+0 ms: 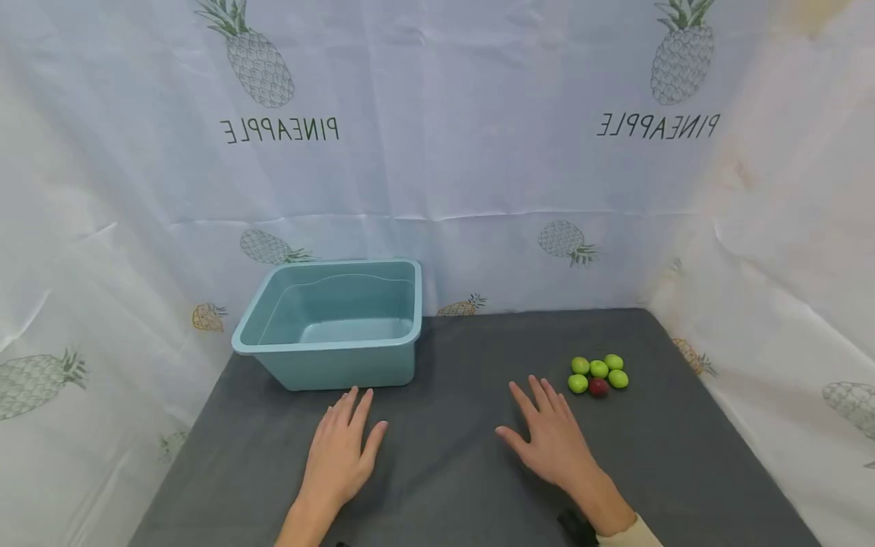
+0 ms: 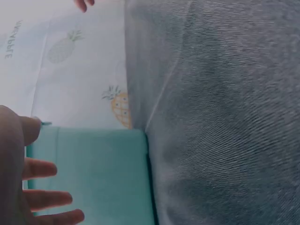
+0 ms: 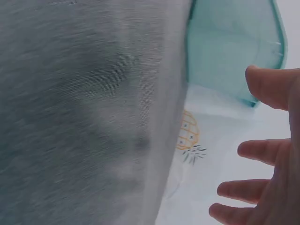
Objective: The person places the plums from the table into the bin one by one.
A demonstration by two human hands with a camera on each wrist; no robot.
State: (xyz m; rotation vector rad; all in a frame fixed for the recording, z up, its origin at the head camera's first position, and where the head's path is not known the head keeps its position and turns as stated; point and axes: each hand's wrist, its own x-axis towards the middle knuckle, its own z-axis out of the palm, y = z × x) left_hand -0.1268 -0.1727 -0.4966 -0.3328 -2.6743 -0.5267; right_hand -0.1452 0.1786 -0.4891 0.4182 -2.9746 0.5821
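Observation:
A light blue-green plastic basin (image 1: 328,368) stands at the back left of the dark grey table. Just in front of it is my left hand (image 1: 339,456), palm down, fingers spread, holding nothing. In the left wrist view the fingers (image 2: 47,199) overlap the basin's side; whether they touch it I cannot tell. My right hand (image 1: 547,441) is spread over the table's middle right, holding nothing. Beyond its fingertips, to the right, lies a cluster of small round fruits: several green ones (image 1: 598,369) and one dark red one (image 1: 598,387). The right wrist view shows no fruit.
The grey cloth-covered table (image 1: 451,486) ends at a white curtain (image 1: 437,167) with pineapple prints, which hangs behind and at both sides. The basin's far rim is close to the back curtain. A dark object (image 1: 577,528) shows by the right wrist.

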